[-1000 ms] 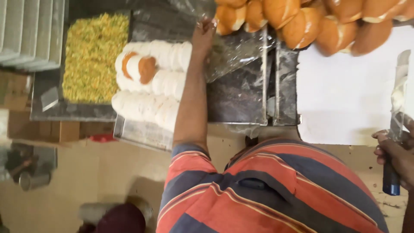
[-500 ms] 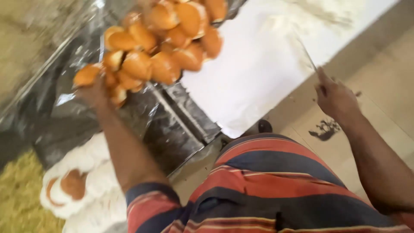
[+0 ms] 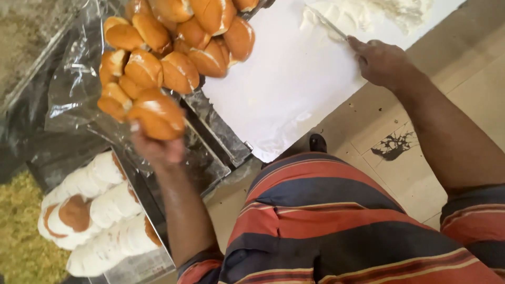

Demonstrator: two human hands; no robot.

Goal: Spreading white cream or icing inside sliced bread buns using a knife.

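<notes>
My left hand (image 3: 158, 150) grips a golden-brown bun (image 3: 156, 114) at the near edge of a heap of buns (image 3: 179, 42) lying on clear plastic wrap. My right hand (image 3: 383, 62) holds a knife (image 3: 326, 22) by its handle, with the blade resting in a mound of white cream (image 3: 368, 10) on a white board (image 3: 286, 84). My striped shirt fills the lower right of the view.
A metal tray (image 3: 158, 231) at lower left holds rows of white sliced rounds (image 3: 100, 210), two showing brown faces. Yellow shredded filling (image 3: 16, 236) lies at the far left. Crinkled plastic (image 3: 73, 89) covers the metal surface. Tiled floor (image 3: 400, 152) shows beneath the board.
My left hand left the tray of white rounds, reached the bun heap and closed on a bun. My right hand carried the knife up onto the white board into the cream. The view swung right.
</notes>
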